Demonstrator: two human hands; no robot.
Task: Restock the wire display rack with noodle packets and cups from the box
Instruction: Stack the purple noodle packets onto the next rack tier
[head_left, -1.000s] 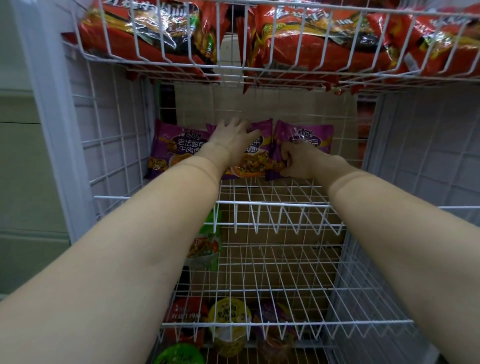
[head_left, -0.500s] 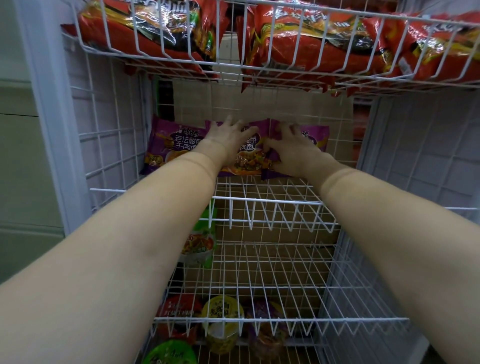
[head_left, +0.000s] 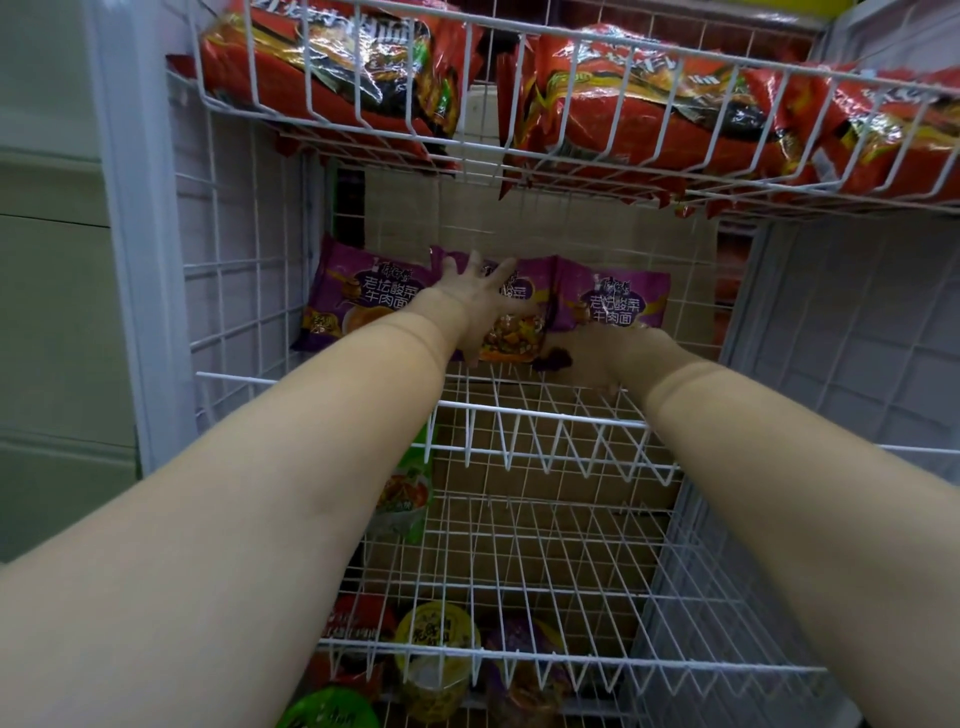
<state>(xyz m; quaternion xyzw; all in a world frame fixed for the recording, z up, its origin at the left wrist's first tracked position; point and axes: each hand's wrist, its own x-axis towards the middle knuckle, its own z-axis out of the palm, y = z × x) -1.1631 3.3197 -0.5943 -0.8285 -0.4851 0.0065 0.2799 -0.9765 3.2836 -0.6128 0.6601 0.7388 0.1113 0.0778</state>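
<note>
Left hand (head_left: 480, 301) spreads flat on the middle purple noodle packet (head_left: 511, 332) at the back of the wire shelf (head_left: 545, 415); right hand (head_left: 597, 358) (grip unclear) sits by the right packet (head_left: 618, 304). Push unevenly and the leaning row could topple forward.

Pale green panelled wall (head_left: 47, 291) left of frame.
</note>
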